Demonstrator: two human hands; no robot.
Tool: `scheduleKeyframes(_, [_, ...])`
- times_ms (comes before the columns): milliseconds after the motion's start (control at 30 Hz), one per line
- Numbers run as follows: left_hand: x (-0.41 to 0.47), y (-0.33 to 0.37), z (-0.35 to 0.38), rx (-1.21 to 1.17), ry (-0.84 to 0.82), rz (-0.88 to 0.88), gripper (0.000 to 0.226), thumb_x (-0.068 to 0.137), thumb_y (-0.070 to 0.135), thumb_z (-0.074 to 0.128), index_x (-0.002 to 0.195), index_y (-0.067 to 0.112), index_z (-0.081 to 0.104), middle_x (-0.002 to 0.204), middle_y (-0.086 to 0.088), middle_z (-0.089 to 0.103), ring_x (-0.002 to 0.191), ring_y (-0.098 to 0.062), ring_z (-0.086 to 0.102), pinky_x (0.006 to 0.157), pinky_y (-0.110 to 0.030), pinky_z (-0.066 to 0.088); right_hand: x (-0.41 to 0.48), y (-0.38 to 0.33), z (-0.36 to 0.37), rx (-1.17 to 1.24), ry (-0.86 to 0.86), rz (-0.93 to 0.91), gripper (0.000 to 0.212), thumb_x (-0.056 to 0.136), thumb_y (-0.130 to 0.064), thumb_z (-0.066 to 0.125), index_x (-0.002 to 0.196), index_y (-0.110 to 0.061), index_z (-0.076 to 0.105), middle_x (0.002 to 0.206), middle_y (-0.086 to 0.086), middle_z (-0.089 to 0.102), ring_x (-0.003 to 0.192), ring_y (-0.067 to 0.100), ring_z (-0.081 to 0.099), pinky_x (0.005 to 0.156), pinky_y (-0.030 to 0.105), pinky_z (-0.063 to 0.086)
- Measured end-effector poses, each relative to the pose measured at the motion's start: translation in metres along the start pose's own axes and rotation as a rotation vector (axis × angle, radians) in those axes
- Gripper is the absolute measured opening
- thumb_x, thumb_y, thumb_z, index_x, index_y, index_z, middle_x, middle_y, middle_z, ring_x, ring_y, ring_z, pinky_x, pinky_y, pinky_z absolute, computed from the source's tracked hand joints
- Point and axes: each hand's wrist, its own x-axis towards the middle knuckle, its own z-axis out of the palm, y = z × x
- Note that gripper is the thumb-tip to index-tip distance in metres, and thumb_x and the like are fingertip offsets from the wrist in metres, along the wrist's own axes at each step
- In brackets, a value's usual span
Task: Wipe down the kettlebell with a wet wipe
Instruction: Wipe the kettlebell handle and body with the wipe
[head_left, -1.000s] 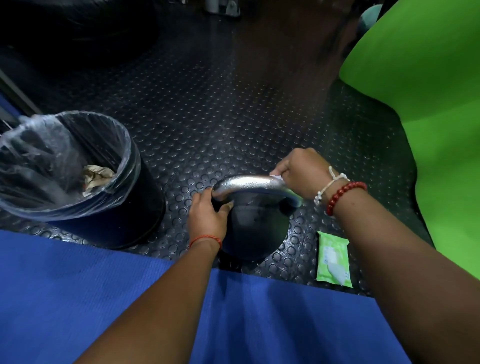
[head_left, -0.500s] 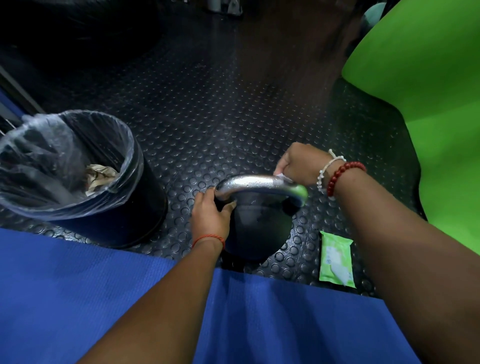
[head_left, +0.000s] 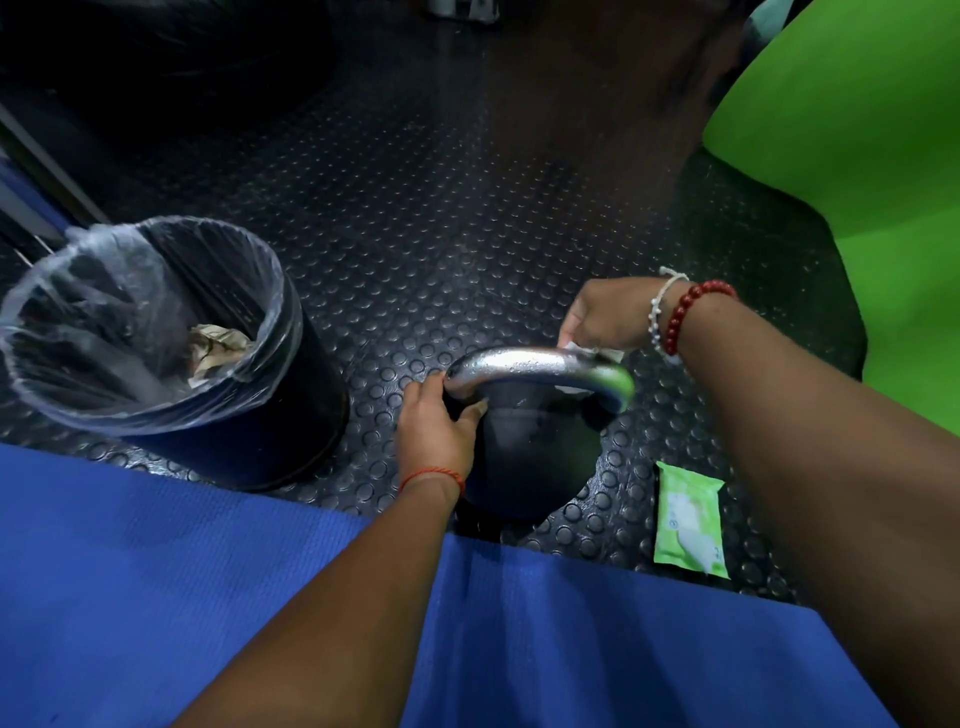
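A black kettlebell (head_left: 530, 457) with a shiny chrome handle (head_left: 524, 364) stands on the studded rubber floor just beyond a blue mat. My left hand (head_left: 434, 431) grips the left end of the handle and the bell's shoulder. My right hand (head_left: 608, 314) holds a white wet wipe (head_left: 589, 353) against the far right part of the handle. Most of the wipe is hidden under my fingers.
A black bin (head_left: 171, 343) lined with clear plastic stands to the left, with crumpled paper inside. A green pack of wipes (head_left: 688, 525) lies on the floor right of the kettlebell. A blue mat (head_left: 156, 597) covers the foreground. A large green object (head_left: 852, 156) fills the right.
My right hand with the wipe has slid from over the handle's right end toward its far side. My left hand has kept its hold.
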Motion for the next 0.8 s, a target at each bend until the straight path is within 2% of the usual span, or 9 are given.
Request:
scheduleKeyframes(133, [0.001, 0.001, -0.001, -0.002, -0.001, 0.004, 0.027, 0.08, 0.034, 0.072, 0.099, 0.018, 0.06, 0.103, 0.004, 0.051, 0.094, -0.018, 0.056, 0.086, -0.033, 0.05, -0.008, 0.003, 0.009, 0.096, 0.134, -0.015, 0.025, 0.095, -0.016, 0.048, 0.09, -0.024, 0.071, 0.082, -0.011, 0.066, 0.067, 0.006, 0.056, 0.06, 0.023, 0.049])
scheduleKeyframes(333, [0.0, -0.001, -0.001, 0.005, -0.001, 0.004, 0.026, 0.081, 0.032, 0.071, 0.099, 0.018, 0.059, 0.104, 0.004, 0.051, 0.093, -0.018, 0.055, 0.085, -0.034, 0.05, -0.022, 0.001, 0.031, 0.188, 0.376, 0.031, 0.038, 0.088, 0.002, 0.045, 0.094, -0.021, 0.075, 0.082, -0.009, 0.063, 0.051, 0.002, 0.042, 0.033, 0.005, 0.028])
scheduleKeyframes(400, [0.001, -0.001, -0.001, 0.005, -0.001, 0.007, 0.026, 0.08, 0.033, 0.071, 0.098, 0.018, 0.059, 0.104, 0.004, 0.051, 0.092, -0.018, 0.055, 0.084, -0.034, 0.05, -0.026, 0.001, 0.038, 0.2, 0.478, 0.038, 0.038, 0.088, 0.001, 0.046, 0.096, -0.021, 0.076, 0.094, -0.006, 0.069, 0.051, 0.001, 0.042, 0.036, 0.005, 0.028])
scheduleKeyframes(467, [0.001, -0.001, -0.001, 0.004, -0.005, 0.008, 0.025, 0.08, 0.033, 0.072, 0.096, 0.018, 0.059, 0.104, 0.003, 0.051, 0.092, -0.019, 0.056, 0.084, -0.034, 0.05, -0.027, 0.001, 0.046, 0.199, 0.547, 0.045, 0.037, 0.087, 0.002, 0.048, 0.099, -0.02, 0.075, 0.104, -0.003, 0.072, 0.06, 0.005, 0.053, 0.053, 0.007, 0.044])
scheduleKeyframes(533, [0.0, -0.002, -0.001, -0.002, -0.003, 0.012, 0.024, 0.08, 0.032, 0.072, 0.094, 0.018, 0.059, 0.103, 0.002, 0.052, 0.092, -0.02, 0.056, 0.084, -0.034, 0.05, -0.031, -0.002, 0.062, 0.136, 0.647, 0.011, 0.036, 0.087, 0.006, 0.049, 0.102, -0.015, 0.074, 0.108, 0.001, 0.071, 0.08, 0.016, 0.065, 0.079, 0.022, 0.053])
scheduleKeyframes(567, [0.001, -0.002, 0.0, -0.006, -0.002, 0.012, 0.024, 0.08, 0.032, 0.072, 0.094, 0.019, 0.059, 0.103, 0.002, 0.052, 0.092, -0.02, 0.056, 0.084, -0.034, 0.05, -0.034, -0.002, 0.071, 0.097, 0.726, -0.048, 0.034, 0.086, 0.007, 0.05, 0.102, -0.012, 0.074, 0.107, 0.004, 0.071, 0.088, 0.021, 0.067, 0.085, 0.03, 0.054])
scheduleKeyframes(633, [0.001, -0.001, -0.001, -0.012, -0.006, 0.008, 0.024, 0.079, 0.033, 0.073, 0.094, 0.019, 0.059, 0.102, 0.002, 0.052, 0.093, -0.02, 0.056, 0.085, -0.035, 0.05, -0.035, 0.003, 0.085, 0.097, 0.88, -0.169, 0.033, 0.082, 0.009, 0.053, 0.1, -0.008, 0.073, 0.106, 0.009, 0.072, 0.099, 0.025, 0.068, 0.09, 0.039, 0.054])
scheduleKeyframes(700, [0.001, 0.0, -0.001, -0.012, -0.009, -0.001, 0.024, 0.08, 0.033, 0.072, 0.093, 0.019, 0.059, 0.102, 0.003, 0.051, 0.093, -0.02, 0.056, 0.086, -0.035, 0.05, -0.029, 0.009, 0.09, 0.141, 0.945, -0.156, 0.035, 0.079, 0.01, 0.054, 0.103, -0.007, 0.073, 0.109, 0.01, 0.07, 0.104, 0.024, 0.066, 0.094, 0.04, 0.051])
scheduleKeyframes(800, [0.0, 0.0, -0.001, -0.007, -0.005, 0.002, 0.023, 0.08, 0.032, 0.072, 0.094, 0.019, 0.059, 0.103, 0.002, 0.052, 0.093, -0.021, 0.056, 0.086, -0.034, 0.049, -0.027, 0.007, 0.11, 0.09, 1.052, -0.141, 0.041, 0.074, 0.015, 0.057, 0.106, -0.005, 0.071, 0.111, 0.012, 0.069, 0.104, 0.026, 0.066, 0.09, 0.044, 0.054])
